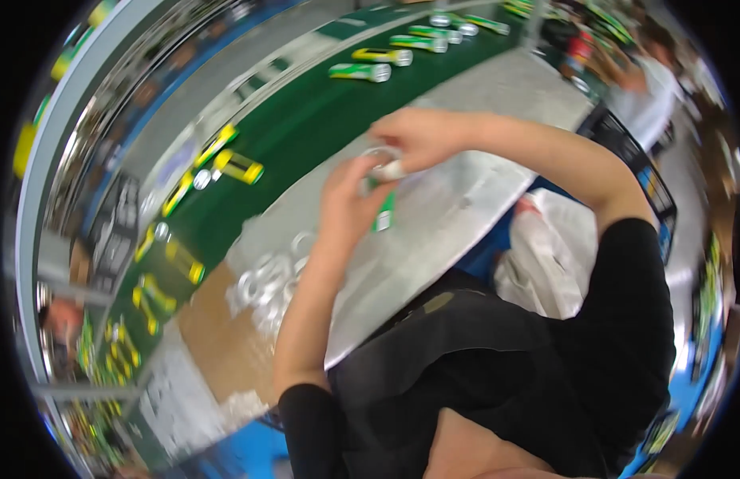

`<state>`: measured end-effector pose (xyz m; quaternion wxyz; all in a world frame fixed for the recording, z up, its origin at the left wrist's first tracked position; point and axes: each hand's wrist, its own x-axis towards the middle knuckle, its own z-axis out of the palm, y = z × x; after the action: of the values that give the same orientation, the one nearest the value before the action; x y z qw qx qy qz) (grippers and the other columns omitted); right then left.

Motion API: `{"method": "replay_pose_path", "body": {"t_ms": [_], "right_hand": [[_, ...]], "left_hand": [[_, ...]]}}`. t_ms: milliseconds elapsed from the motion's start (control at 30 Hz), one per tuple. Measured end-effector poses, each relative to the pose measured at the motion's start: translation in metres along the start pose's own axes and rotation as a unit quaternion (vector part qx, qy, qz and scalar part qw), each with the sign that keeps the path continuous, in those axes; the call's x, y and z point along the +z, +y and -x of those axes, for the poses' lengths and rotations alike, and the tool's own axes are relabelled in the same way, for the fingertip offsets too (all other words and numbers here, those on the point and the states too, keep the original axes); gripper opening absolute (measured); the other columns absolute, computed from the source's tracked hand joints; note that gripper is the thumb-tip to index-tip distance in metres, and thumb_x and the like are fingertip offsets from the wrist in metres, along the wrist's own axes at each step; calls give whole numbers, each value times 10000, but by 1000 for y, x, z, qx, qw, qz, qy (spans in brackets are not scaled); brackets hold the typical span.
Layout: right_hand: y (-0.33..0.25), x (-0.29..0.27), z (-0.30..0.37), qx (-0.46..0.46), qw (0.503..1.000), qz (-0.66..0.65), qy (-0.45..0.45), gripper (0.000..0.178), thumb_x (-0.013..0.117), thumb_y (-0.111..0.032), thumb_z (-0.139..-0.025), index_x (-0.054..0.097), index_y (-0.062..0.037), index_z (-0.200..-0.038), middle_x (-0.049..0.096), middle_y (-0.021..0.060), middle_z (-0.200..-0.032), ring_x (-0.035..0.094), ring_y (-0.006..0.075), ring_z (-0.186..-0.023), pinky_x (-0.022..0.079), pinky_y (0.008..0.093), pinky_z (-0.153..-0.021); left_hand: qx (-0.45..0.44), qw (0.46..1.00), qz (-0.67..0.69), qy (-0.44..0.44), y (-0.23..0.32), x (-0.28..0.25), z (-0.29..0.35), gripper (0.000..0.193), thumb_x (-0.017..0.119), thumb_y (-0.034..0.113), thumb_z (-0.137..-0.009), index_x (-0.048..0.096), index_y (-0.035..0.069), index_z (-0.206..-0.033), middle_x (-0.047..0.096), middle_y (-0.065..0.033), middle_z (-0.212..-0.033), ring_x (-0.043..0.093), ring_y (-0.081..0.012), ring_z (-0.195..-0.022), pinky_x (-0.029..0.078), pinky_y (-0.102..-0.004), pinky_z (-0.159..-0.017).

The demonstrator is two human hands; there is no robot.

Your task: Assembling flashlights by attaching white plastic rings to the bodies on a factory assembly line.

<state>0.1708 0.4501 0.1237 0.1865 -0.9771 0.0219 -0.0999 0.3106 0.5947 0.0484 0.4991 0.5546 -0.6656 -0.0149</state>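
In front of me, above the grey worktop (466, 191), my two hands meet around one small item. My left hand (348, 195) is closed around a green-and-white tube (383, 214), whose lower part shows below the thumb. At its upper end is a pale ring (380, 152), pinched by the bent fingers of my right hand (422, 137). Motion blur hides how ring and tube fit together. Beside my left forearm lies a heap of loose white, clear-looking rings (266, 283).
A green conveyor belt (306, 136) curves past the worktop, carrying several green or yellow tubes (360, 72) with pale round ends. Brown cardboard (214, 335) lies at the left. A black crate (625, 152) and a white sack (550, 251) stand right. Another person (641, 92) sits at far right.
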Motion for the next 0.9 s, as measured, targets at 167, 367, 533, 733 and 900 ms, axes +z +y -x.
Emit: {"method": "replay_pose_path", "body": {"t_ms": [167,367,533,733,900], "right_hand": [[-8,-13,5,16,996,-82,-8,415,765,-324,-789,602,-2,-995,609,98,-795,590,191,-679,473,334,-595],[-19,-21,9,-37,973,-226,-7,346,698,-319,-860,591,-38,-1030,607,62,-813,583,141,-676,468,315,-585],[1,30,-33,-191,968,34,160,281,558,-356,-915,559,-87,-997,594,113,-768,602,333,-641,470,396,-541],[90,78,-119,-2,958,50,284,278,587,-330,-926,563,-81,-1048,635,121,-846,633,342,-698,497,411,-589],[198,86,-183,169,923,28,344,351,639,-285,-897,529,-67,-1149,648,184,-979,661,366,-803,530,441,-670]], "left_hand": [[-79,991,89,69,-3,-10,14,682,832,163,-732,459,62,-1293,674,-150,-1089,655,-271,-999,511,-357,-834],[-326,817,400,-258,29,-33,3,650,780,220,-805,413,-5,-1293,653,-123,-1014,656,-250,-912,536,-404,-807],[-145,985,34,-91,-22,-18,1,657,778,275,-763,433,0,-1250,661,-199,-958,668,-380,-836,537,-439,-722],[-98,980,-94,-146,-147,-52,-70,855,822,396,-702,409,3,-1340,618,-248,-1127,627,-388,-1026,508,-439,-874],[-219,880,-421,-20,-320,-137,-126,779,774,274,-757,393,14,-1385,453,-206,-1406,481,-358,-1268,423,-413,-1056]]}}
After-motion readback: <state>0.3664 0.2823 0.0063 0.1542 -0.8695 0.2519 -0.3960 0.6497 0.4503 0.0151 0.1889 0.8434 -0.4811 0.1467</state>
